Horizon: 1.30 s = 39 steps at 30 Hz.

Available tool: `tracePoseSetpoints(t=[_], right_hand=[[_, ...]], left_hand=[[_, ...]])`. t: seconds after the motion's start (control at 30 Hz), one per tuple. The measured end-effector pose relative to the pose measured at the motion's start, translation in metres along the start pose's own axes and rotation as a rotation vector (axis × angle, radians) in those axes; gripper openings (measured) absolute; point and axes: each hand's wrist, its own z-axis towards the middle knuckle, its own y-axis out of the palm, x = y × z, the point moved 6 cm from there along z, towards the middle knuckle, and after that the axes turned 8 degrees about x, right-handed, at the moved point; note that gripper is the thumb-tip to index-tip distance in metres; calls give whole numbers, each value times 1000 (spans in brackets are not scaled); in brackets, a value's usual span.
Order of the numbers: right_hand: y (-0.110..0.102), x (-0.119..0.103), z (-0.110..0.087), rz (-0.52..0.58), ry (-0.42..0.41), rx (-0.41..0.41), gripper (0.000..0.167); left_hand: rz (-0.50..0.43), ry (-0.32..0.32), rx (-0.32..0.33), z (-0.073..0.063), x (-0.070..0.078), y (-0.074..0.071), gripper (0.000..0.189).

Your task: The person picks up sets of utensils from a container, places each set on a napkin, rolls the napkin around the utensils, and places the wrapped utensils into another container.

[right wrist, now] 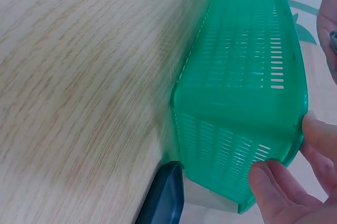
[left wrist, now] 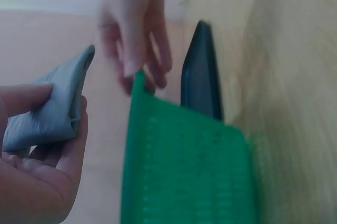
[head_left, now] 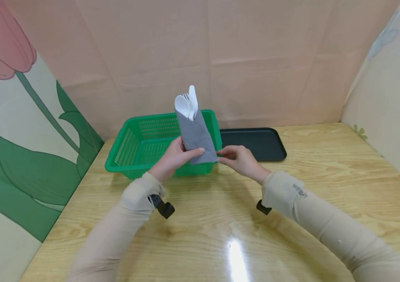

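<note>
My left hand (head_left: 173, 158) holds a folded grey napkin (head_left: 197, 135), thumb across its front. Sticking out of the napkin's top are a white spoon (head_left: 182, 105), a white fork and a white knife (head_left: 193, 98); the fork is partly hidden behind the spoon. The bundle leans slightly left above a green slotted basket (head_left: 129, 172). At the basket's right front corner my right hand (head_left: 240, 159) pinches the rim between thumb and fingers, as the right wrist view shows with its fingers (right wrist: 268, 182) against the outer wall. Only the napkin's folded lower end (left wrist: 63, 97) shows in the left wrist view.
A dark rectangular tray (head_left: 256, 143) lies just right of the basket on the wood-grain table (head_left: 193, 227). Behind stands a wall with a pinkish covering (head_left: 256, 58). Flower-patterned walls flank the table on both sides.
</note>
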Motion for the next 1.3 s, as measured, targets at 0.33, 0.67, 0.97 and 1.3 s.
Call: tracePoseSetpoints(t=[0.33, 0.67, 0.97, 1.3], right_hand=[[0, 1, 1, 29, 22, -8, 28], [0, -2, 1, 42, 48, -26, 28], [-2, -4, 1, 43, 59, -33, 27], [0, -2, 2, 34, 60, -40, 26]], left_hand=[[54, 16, 28, 20, 22, -23, 51], [116, -10, 2, 41, 29, -34, 53], [214, -34, -16, 59, 37, -43, 61], [225, -32, -36, 81, 34, -47, 71]])
